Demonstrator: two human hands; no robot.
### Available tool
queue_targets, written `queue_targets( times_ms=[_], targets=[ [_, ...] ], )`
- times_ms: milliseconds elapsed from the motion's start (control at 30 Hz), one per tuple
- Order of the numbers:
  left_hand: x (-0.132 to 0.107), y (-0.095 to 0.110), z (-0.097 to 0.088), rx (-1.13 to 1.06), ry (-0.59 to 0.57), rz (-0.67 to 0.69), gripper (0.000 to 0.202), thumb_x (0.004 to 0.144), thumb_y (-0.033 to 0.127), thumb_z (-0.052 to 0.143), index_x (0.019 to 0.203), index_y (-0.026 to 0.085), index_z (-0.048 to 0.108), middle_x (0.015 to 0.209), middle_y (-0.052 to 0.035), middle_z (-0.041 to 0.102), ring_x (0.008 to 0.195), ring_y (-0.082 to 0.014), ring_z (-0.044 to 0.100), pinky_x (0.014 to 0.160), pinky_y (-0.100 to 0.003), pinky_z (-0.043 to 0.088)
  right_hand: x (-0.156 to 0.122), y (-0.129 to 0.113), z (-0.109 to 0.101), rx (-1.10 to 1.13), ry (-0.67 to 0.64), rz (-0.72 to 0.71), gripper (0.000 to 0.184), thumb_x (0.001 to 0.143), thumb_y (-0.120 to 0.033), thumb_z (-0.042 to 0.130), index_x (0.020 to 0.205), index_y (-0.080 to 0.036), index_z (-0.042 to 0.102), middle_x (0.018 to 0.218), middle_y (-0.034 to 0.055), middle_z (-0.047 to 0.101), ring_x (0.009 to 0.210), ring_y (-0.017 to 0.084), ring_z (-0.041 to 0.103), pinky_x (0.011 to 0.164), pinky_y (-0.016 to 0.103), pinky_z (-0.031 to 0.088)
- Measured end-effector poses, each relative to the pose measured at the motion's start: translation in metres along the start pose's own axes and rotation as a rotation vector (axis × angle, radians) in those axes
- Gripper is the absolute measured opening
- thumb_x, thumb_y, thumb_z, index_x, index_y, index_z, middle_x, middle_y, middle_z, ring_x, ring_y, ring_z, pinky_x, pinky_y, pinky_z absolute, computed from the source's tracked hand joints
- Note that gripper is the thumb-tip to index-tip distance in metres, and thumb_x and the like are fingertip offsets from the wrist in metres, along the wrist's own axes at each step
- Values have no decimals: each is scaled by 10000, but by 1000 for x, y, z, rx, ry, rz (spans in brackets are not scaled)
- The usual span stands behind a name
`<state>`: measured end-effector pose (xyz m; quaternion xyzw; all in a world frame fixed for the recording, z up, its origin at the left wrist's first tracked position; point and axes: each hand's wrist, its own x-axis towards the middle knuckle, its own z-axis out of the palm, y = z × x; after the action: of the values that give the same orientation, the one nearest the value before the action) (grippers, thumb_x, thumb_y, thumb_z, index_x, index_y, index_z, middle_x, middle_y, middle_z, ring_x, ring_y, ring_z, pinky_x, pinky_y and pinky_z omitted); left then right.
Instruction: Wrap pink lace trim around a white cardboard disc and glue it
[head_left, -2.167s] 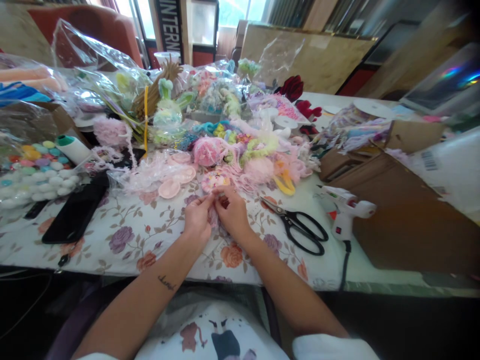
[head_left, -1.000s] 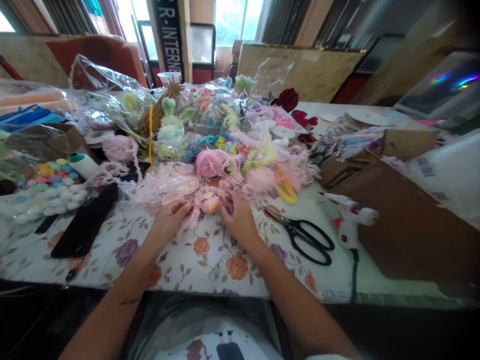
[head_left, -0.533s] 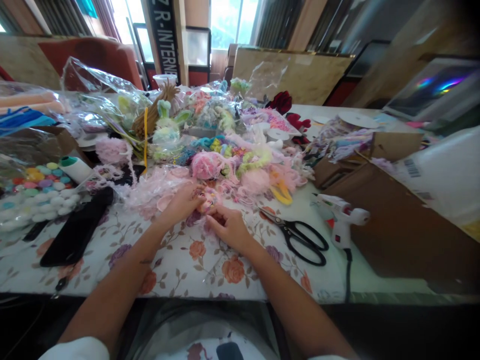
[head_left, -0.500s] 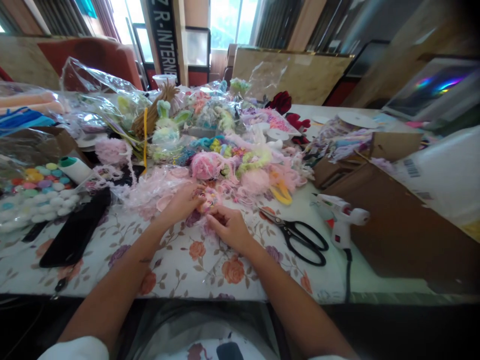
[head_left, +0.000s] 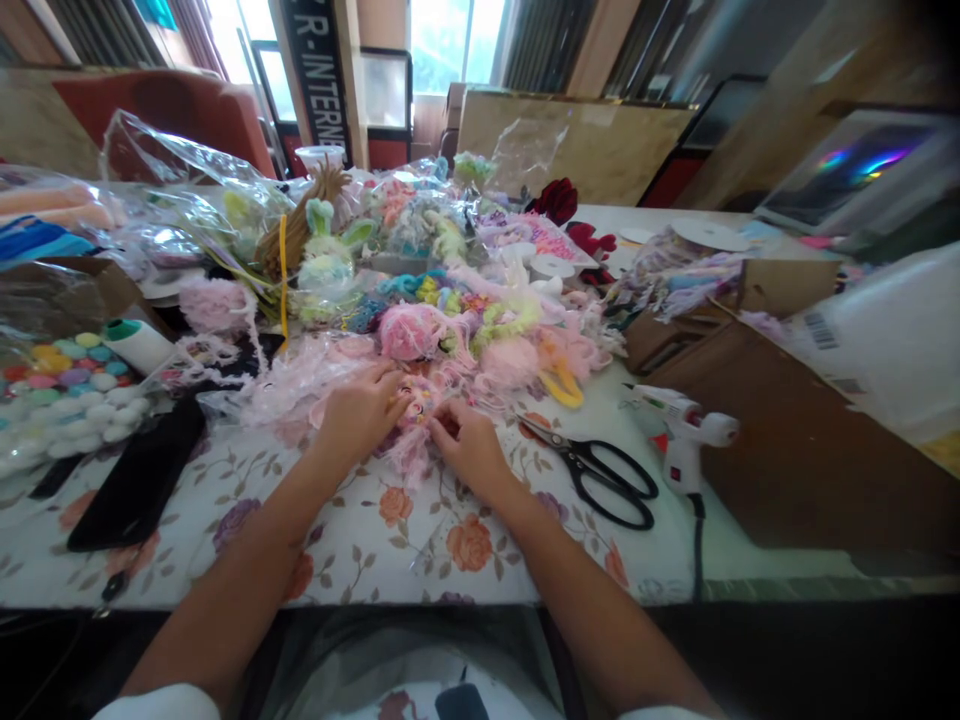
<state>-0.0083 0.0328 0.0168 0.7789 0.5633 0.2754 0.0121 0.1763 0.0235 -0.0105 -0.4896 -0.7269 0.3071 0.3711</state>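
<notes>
L hand [head_left: 361,418] half-curled over pink yarn piece [head_left: 410,452], grip unclear, prob. bracing; R hand [head_left: 471,445] pinching its edge; scissors [head_left: 581,460] handy, handles twd table [head_left: 720,562] front.

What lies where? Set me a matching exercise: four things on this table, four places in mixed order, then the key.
Things
1. Black-handled scissors
2. White glue gun
3. Black phone
4. Pink fringed piece

Places
A. Beside the white pom-poms
B. Between the right hand and the glue gun
C. Between the left hand and the right hand
D. Next to the brown cardboard box

Right pairs: 1-B, 2-D, 3-A, 4-C
</notes>
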Motion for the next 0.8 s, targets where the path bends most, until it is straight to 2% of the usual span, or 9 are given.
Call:
queue_targets(
  times_ms=[67, 133, 233, 333, 400, 500, 567, 667, 800],
  targets=[
    [-8, 9, -4, 70, 114, -13, 276, 920, 350, 480, 993, 172, 678, 1080, -117, 687, 967, -263, 642, 833, -372, 486, 0, -1, 1, 46, -16, 22, 30, 788, -169, 584, 763, -185, 584, 644, -17, 610, 594, 131, 565, 600, 235, 412],
    [-17, 17, -4, -5, 153, -3, 249, 929, 335, 477, 908, 181, 672, 935, -78, 700, 889, -217, 645, 793, -318, 481, 0, -1, 2, 86, -27, 44, 47, 762, -148, 610, 749, -185, 584, 631, -23, 606, 591, 130, 570, 599, 233, 419],
    [-33, 25, 2, -113, 61, -4, 199, 895, 364, 551, 883, 193, 651, 862, -39, 680, 821, -185, 637, 735, -277, 476, 0, 1, 3, 158, -71, 45, 46, 752, -147, 625, 750, -186, 601, 644, -20, 625, 600, 134, 588, 605, 234, 438],
    [-46, 29, 10, -10, -5, -73, 216, 852, 395, 604, 913, 192, 644, 935, -58, 666, 810, -212, 633, 681, -299, 470, 0, 3, 5, 237, -118, 28, 68, 741, -127, 614, 763, -191, 614, 704, -9, 660, 662, 144, 626, 645, 243, 472],
    [-52, 30, 14, 47, -19, -117, 191, 835, 354, 623, 937, 192, 638, 976, -68, 657, 814, -224, 633, 652, -301, 464, 0, 5, 6, 257, -138, 17, 76, 741, -122, 610, 766, -194, 615, 727, -7, 669, 696, 150, 639, 672, 250, 485],
    [-53, 29, 18, 28, -11, -115, 123, 836, 203, 574, 945, 193, 632, 970, -69, 652, 850, -225, 629, 694, -306, 479, -1, 7, 7, 260, -173, -13, 71, 754, -134, 611, 786, -195, 626, 757, -7, 678, 713, 148, 641, 689, 251, 487],
    [-52, 24, 20, -48, 3, -83, 170, 823, 115, 529, 929, 193, 636, 958, -66, 652, 873, -217, 626, 743, -315, 493, -2, 6, 7, 254, -169, -33, 55, 771, -152, 613, 800, -192, 635, 762, -6, 679, 695, 141, 632, 670, 244, 481],
    [-50, 13, 23, -222, 21, -2, 228, 811, 59, 497, 907, 190, 657, 944, -62, 662, 896, -199, 630, 800, -322, 509, -2, 2, 5, 217, -110, -45, 41, 809, -177, 605, 805, -187, 644, 717, -7, 663, 643, 133, 609, 624, 233, 459],
    [-51, 3, 19, -372, 8, 96, 324, 797, 9, 454, 918, 194, 690, 988, -61, 689, 941, -178, 645, 870, -329, 510, -3, -3, 3, 78, -60, -52, 71, 801, -127, 617, 818, -192, 640, 706, -7, 663, 650, 139, 611, 629, 237, 441]
  ],
)
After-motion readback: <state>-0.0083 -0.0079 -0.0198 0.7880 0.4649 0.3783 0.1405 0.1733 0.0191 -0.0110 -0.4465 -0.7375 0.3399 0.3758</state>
